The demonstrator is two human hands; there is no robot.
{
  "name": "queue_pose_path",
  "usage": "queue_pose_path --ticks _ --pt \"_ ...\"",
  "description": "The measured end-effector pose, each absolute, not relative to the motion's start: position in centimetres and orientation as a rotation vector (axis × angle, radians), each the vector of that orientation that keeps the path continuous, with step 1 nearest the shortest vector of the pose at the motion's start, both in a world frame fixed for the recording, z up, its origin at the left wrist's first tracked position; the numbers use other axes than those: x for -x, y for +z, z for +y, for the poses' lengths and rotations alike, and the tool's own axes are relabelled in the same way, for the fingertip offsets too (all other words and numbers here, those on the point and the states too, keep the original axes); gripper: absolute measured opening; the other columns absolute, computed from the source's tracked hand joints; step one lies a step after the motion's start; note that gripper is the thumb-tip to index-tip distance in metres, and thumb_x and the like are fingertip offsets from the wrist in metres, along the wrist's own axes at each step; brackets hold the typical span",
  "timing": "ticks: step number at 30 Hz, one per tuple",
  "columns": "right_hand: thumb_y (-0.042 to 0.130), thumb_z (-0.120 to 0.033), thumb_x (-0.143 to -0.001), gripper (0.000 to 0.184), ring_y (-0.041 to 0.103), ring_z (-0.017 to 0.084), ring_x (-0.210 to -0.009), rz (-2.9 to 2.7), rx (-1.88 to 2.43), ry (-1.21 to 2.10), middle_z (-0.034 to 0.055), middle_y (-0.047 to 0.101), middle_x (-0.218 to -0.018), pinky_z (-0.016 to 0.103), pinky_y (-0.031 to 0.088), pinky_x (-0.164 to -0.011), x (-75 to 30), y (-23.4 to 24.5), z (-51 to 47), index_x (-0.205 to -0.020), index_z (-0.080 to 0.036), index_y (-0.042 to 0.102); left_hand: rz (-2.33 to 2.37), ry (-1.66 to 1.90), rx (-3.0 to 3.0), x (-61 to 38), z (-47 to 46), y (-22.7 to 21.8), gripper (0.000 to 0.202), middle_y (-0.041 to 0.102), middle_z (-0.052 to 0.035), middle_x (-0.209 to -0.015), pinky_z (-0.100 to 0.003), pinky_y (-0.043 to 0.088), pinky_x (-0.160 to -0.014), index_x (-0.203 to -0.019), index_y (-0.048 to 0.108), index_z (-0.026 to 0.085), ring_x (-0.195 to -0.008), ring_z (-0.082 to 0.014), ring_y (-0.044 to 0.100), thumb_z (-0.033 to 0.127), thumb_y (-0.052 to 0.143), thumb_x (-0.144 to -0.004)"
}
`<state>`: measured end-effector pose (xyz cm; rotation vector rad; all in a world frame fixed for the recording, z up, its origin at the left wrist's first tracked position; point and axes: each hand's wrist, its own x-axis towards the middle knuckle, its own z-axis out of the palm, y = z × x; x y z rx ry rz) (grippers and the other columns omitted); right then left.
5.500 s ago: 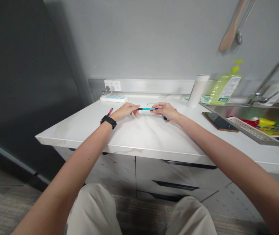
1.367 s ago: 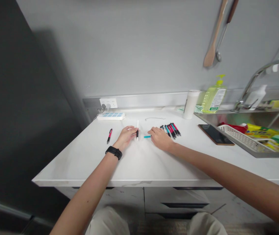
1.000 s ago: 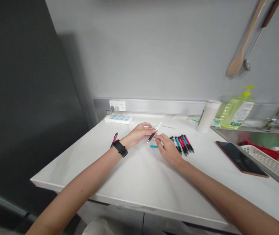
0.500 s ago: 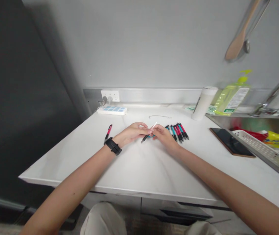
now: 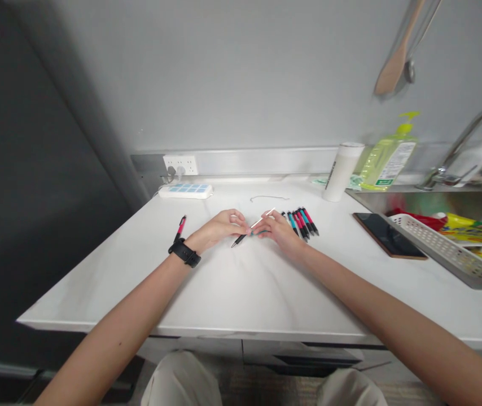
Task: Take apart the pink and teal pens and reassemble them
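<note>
My left hand (image 5: 223, 226), with a black watch at the wrist, pinches a taken-apart pen by its black grip section (image 5: 240, 240). The metal tip points down and left; a thin white refill (image 5: 263, 217) sticks out the other way, toward my right fingers. My right hand (image 5: 279, 231) is closed close beside it, with a teal pen barrel (image 5: 258, 232) mostly hidden under its fingers. Just right of that hand, several teal, red and white pens (image 5: 304, 222) with black grips lie in a row. A red and black pen (image 5: 180, 226) lies beyond my left wrist.
A power strip (image 5: 185, 190) sits at the back left, and a thin bent strand (image 5: 269, 197) lies behind my hands. On the right are a white tumbler (image 5: 342, 173), a soap bottle (image 5: 389, 158), a phone (image 5: 387, 235) and a sink with a white basket (image 5: 444, 248).
The view has shifted slightly right. My hands have moved a little apart, and more of the white refill now shows between them.
</note>
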<state>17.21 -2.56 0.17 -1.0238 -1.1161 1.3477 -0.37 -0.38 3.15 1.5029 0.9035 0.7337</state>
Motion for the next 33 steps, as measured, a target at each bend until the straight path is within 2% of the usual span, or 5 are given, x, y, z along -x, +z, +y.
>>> queue_pose_path --ticks 5,14,21,27,33 --pt "0.044 -0.023 -0.090 0.010 0.063 0.012 -0.058 -1.051 1.076 1.282 -0.0025 0.068 -0.065 0.024 0.049 -0.060 -17.6 0.3 -2.4 -0.082 -0.023 0.038 0.958 0.719 -1.586 1.2 0.2 3.3 0.033 0.065 -0.0014 -0.075 -0.028 0.047 -0.067 -0.081 0.053 0.016 -0.068 -0.0136 0.063 0.017 0.076 -0.057" --pt "0.041 -0.021 -0.092 0.013 0.063 0.012 -0.059 -1.034 1.137 1.280 -0.0017 0.067 -0.065 0.023 0.049 -0.059 -18.1 0.3 -2.3 -0.080 -0.023 0.036 1.240 0.579 -2.249 2.5 1.3 2.7 0.025 0.064 0.0018 -0.064 -0.025 0.038 -0.057 -0.080 0.052 0.020 -0.059 -0.0146 0.057 0.009 0.059 -0.058" --pt "0.045 -0.021 -0.090 0.013 0.064 0.012 -0.059 -1.062 1.147 1.325 -0.0015 0.066 -0.064 0.023 0.049 -0.058 -18.3 0.1 -2.2 -0.080 -0.023 0.037 1.081 0.367 -2.688 2.6 1.6 2.5 0.018 0.064 -0.0063 -0.090 -0.028 0.038 -0.071 -0.088 0.058 0.019 -0.082 -0.0201 0.057 0.019 0.055 -0.070" --pt "0.045 -0.020 -0.089 0.009 0.064 0.012 -0.060 -1.110 1.121 1.364 -0.0003 0.068 -0.066 0.023 0.049 -0.058 -18.1 0.4 -2.5 -0.082 -0.022 0.040 0.965 0.265 -2.822 2.6 1.2 3.3 0.013 0.060 -0.0052 -0.082 -0.027 0.034 -0.065 -0.081 0.059 0.018 -0.074 -0.0180 0.053 0.023 0.047 -0.079" --pt "0.044 -0.019 -0.089 0.007 0.065 0.012 -0.061 -1.101 1.111 1.372 0.0002 0.069 -0.067 0.023 0.049 -0.060 -17.8 0.7 -2.9 -0.082 -0.021 0.042 0.918 0.309 -2.771 1.7 -0.1 3.8 0.016 0.062 -0.0047 -0.085 -0.026 0.035 -0.068 -0.086 0.062 0.019 -0.076 -0.0177 0.055 0.028 0.053 -0.077"
